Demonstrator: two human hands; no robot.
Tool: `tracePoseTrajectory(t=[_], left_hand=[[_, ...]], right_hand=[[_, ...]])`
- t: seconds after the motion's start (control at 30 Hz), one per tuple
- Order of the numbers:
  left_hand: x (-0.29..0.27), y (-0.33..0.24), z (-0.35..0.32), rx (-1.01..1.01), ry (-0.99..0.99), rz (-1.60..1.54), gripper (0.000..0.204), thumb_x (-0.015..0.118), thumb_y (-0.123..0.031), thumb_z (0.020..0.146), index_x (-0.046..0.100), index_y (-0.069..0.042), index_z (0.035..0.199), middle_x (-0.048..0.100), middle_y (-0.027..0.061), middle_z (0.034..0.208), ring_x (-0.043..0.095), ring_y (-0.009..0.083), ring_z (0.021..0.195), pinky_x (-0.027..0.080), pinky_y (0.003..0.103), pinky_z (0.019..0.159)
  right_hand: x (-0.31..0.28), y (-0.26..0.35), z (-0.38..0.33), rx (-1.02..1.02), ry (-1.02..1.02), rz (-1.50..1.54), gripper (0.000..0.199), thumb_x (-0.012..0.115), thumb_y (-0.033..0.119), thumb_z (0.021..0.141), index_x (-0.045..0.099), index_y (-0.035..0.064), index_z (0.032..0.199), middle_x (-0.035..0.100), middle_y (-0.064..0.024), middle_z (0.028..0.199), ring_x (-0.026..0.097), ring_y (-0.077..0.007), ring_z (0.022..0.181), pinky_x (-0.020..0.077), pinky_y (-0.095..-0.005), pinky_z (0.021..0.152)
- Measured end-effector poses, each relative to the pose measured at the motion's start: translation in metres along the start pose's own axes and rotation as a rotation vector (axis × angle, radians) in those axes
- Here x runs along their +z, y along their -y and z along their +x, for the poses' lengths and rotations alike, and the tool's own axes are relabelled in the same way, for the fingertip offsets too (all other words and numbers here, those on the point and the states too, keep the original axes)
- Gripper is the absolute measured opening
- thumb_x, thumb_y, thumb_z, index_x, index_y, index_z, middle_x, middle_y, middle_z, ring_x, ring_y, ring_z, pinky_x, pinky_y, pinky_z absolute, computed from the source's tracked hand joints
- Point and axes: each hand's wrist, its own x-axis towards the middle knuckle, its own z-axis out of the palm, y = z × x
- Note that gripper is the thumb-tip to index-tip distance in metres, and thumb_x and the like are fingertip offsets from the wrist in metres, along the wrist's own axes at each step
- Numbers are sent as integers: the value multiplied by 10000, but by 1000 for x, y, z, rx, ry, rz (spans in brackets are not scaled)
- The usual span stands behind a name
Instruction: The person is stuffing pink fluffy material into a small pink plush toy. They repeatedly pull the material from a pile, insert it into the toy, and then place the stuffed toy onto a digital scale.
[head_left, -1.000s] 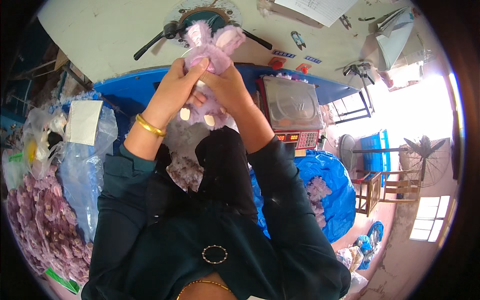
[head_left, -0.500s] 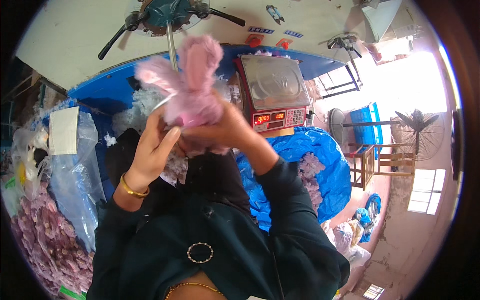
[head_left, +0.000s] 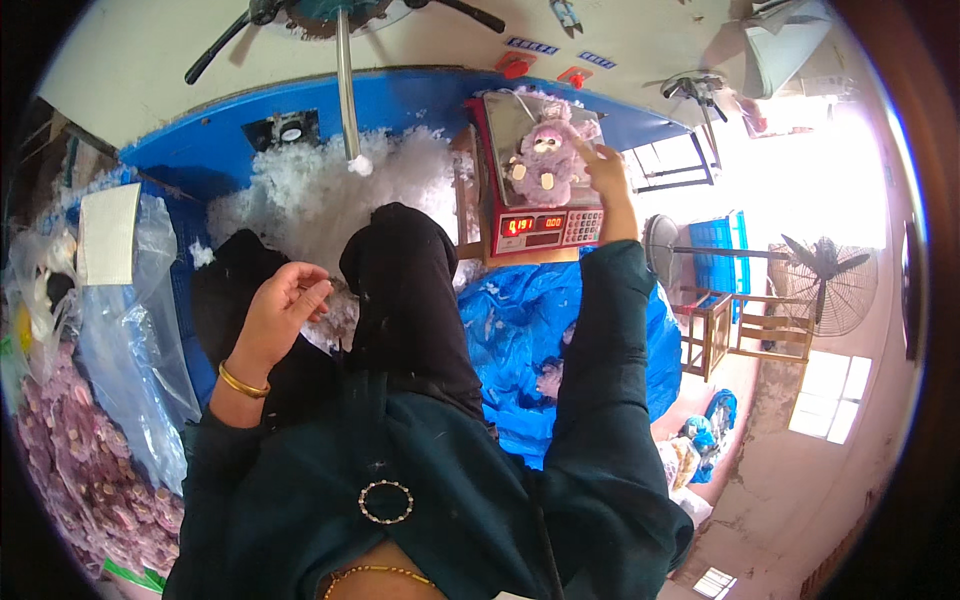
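A fluffy pinkish-purple plush rabbit (head_left: 546, 165) lies face up on the metal pan of a red digital scale (head_left: 540, 240), its pale feet toward me. My right hand (head_left: 606, 172) reaches over the scale's right side, fingers stretched out beside the rabbit's head and ear; whether they touch it I cannot tell. Above my lap, my left hand (head_left: 285, 312) is loosely curled, thumb near the bent fingers. Anything small between them is too fine to make out. The scale's red display is lit.
White stuffing fluff (head_left: 310, 190) lies heaped beneath a metal nozzle (head_left: 346, 90) at the machine. Pinkish-purple plush pieces (head_left: 90, 460) pile up at left beside clear plastic bags (head_left: 140, 330). A blue plastic sheet (head_left: 515, 340) lies right of my legs. Fans and a wooden chair (head_left: 770, 335) stand farther right.
The plush rabbit, previously held in both hands before the nozzle, now lies on the scale. My right hand has moved right with it and released it; my left has drawn down. The display reading has changed.
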Motion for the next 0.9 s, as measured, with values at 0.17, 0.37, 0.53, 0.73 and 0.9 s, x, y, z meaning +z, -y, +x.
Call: tracePoseTrajectory(t=[0.17,0.37,0.53,0.73,0.9], left_hand=[[-3,17,-8,-57,-33,-67,230,548,-207,946,555,-27,1090,635,73,943,602,107,756,493,219,658],[22,2,-2,-28,45,-72,219,565,-184,937,558,-17,1079,639,72,931,598,105,757,493,220,660],[24,7,-7,63,-7,21,233,646,-146,879,576,8,1038,635,56,871,606,101,763,503,237,689],[29,0,-8,386,-94,-59,404,734,-163,800,571,1,1132,605,124,1069,590,220,973,474,324,828],[32,-67,50,812,-325,155,426,621,-207,883,476,18,1215,573,195,1114,558,319,1062,413,389,924]], right_hand=[[-26,-5,7,331,-175,592,745,693,631,690,607,12,1096,588,-121,928,567,-248,848,476,-425,689],[26,47,-6,29,184,271,655,704,563,698,657,49,1101,630,-93,1031,571,-219,883,477,-382,720],[89,112,-102,-660,351,-260,454,784,368,700,681,32,988,681,-142,836,647,-173,745,513,-318,694],[62,150,-264,-1309,372,90,817,855,240,544,493,22,1244,522,-189,1202,522,-361,1110,438,-435,926],[72,205,-269,-1217,-38,18,751,738,206,671,393,-13,1301,463,-239,1228,515,-420,1076,448,-445,901]])
